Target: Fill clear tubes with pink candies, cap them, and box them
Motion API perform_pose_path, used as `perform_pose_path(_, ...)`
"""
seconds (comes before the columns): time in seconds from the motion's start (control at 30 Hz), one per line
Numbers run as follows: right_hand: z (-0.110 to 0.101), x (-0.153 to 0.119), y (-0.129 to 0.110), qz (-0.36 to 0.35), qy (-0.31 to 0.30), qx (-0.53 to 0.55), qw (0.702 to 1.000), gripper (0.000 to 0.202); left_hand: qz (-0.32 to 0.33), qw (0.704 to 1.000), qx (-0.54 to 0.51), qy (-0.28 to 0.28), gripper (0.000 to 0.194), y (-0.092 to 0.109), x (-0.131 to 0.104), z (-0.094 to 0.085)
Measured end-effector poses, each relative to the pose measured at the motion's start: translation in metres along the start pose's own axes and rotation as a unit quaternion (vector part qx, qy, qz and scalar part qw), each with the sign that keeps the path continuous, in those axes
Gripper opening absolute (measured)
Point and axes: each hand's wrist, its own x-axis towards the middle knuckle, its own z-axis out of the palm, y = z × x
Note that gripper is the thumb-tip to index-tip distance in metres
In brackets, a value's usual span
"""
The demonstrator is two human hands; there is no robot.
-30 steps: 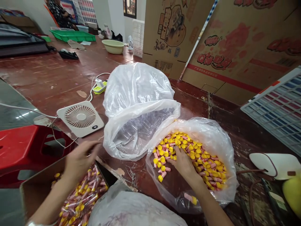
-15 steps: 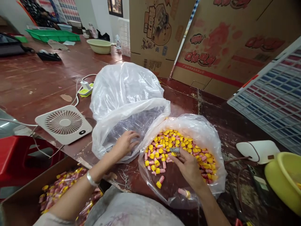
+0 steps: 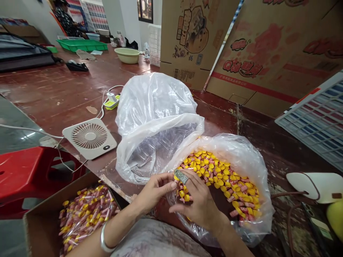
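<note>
Both of my hands meet at the left rim of a clear plastic bag (image 3: 257, 160), which holds many small pink-patterned tubes with yellow caps (image 3: 211, 166). My left hand (image 3: 155, 189) brings its thumb and fingers close together at the right hand's fingertips; what lies between them is hidden. My right hand (image 3: 200, 203) reaches over the tubes, its thumb spread away from the fingers. A grey speckled wrap (image 3: 181, 176) covers one of its fingers, with a bit of yellow at the tip. Behind the left hand, a large whitish plastic bag (image 3: 158, 100) gapes toward me.
At left lie a white fan (image 3: 89, 137), a power strip (image 3: 112, 102) and a red stool (image 3: 26, 175). A cardboard box (image 3: 40, 221) below holds more capped tubes. Large cartons (image 3: 241, 53) and a white grid basket (image 3: 316, 125) stand behind. A person (image 3: 65, 19) sits far left.
My right hand has moved left across the tubes to meet my left hand. My left hand has come out of the whitish bag's mouth. The view has shifted left.
</note>
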Motion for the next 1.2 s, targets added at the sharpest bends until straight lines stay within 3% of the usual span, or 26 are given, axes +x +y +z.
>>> perform_pose_path(0.1, 0.011, -0.009, -0.001, 0.013, 0.035, -0.066, 0.997, 0.059, -0.036, 0.996, -0.079, 0.005, 0.032, -0.013, 0.004, 0.006)
perform_pose_path(0.2, 0.018, -0.01, -0.002, 0.027, 0.065, -0.073, 0.995, 0.053, -0.069, 0.992, -0.102, -0.033, 0.029, -0.021, 0.012, 0.011)
perform_pose_path(0.27, 0.014, -0.009, 0.0, 0.025, 0.023, -0.062, 0.998, 0.057, -0.07, 0.994, -0.046, -0.074, 0.027, -0.018, 0.019, 0.009)
perform_pose_path(0.33, 0.001, -0.012, 0.008, 0.041, -0.036, -0.061, 0.997, 0.067, -0.017, 0.988, 0.142, -0.061, 0.02, -0.005, 0.03, -0.004)
perform_pose_path(0.37, -0.007, -0.016, 0.016, 0.065, -0.049, -0.071, 0.994, 0.07, 0.021, 0.96, 0.277, -0.021, 0.017, 0.005, 0.037, -0.013)
perform_pose_path(0.4, -0.017, -0.021, 0.024, 0.101, -0.049, -0.089, 0.99, 0.067, 0.058, 0.913, 0.401, 0.035, 0.017, 0.015, 0.044, -0.024)
perform_pose_path(0.43, -0.026, -0.029, 0.034, 0.144, -0.037, -0.112, 0.982, 0.058, 0.085, 0.845, 0.518, 0.098, 0.021, 0.026, 0.052, -0.037)
perform_pose_path(0.5, -0.039, -0.046, 0.051, 0.235, -0.026, -0.169, 0.957, 0.028, 0.097, 0.733, 0.65, 0.176, 0.034, 0.045, 0.068, -0.062)
perform_pose_path(0.53, -0.043, -0.055, 0.057, 0.268, -0.051, -0.188, 0.943, 0.02, 0.093, 0.694, 0.69, 0.186, 0.037, 0.052, 0.075, -0.073)
perform_pose_path(0.63, -0.038, -0.072, 0.061, 0.311, -0.17, -0.199, 0.914, 0.012, 0.082, 0.633, 0.752, 0.164, 0.038, 0.059, 0.093, -0.095)
perform_pose_path(0.73, -0.022, -0.077, 0.052, 0.302, -0.234, -0.221, 0.897, 0.011, 0.084, 0.624, 0.763, 0.15, 0.037, 0.056, 0.098, -0.1)
perform_pose_path(0.83, -0.012, -0.08, 0.05, 0.293, -0.233, -0.247, 0.894, 0.025, 0.112, 0.639, 0.75, 0.128, 0.033, 0.051, 0.088, -0.095)
perform_pose_path(0.9, -0.012, -0.081, 0.052, 0.279, -0.2, -0.233, 0.91, 0.016, 0.138, 0.695, 0.698, 0.105, 0.027, 0.047, 0.073, -0.086)
perform_pose_path(0.97, -0.016, -0.079, 0.053, 0.256, -0.138, -0.17, 0.942, 0.005, 0.149, 0.771, 0.616, 0.063, 0.027, 0.041, 0.053, -0.072)
perform_pose_path(1.03, -0.021, -0.071, 0.05, 0.245, -0.058, -0.065, 0.966, 0.017, 0.141, 0.828, 0.542, 0.003, 0.028, 0.033, 0.034, -0.053)
perform_pose_path(1.13, -0.029, -0.051, 0.036, 0.265, 0.019, 0.071, 0.961, 0.022, 0.109, 0.88, 0.456, -0.078, 0.025, 0.021, 0.015, -0.025)
perform_pose_path(1.2, -0.033, -0.035, 0.026, 0.25, 0.026, 0.091, 0.964, 0.025, 0.086, 0.907, 0.401, -0.098, 0.024, 0.014, 0.011, -0.013)
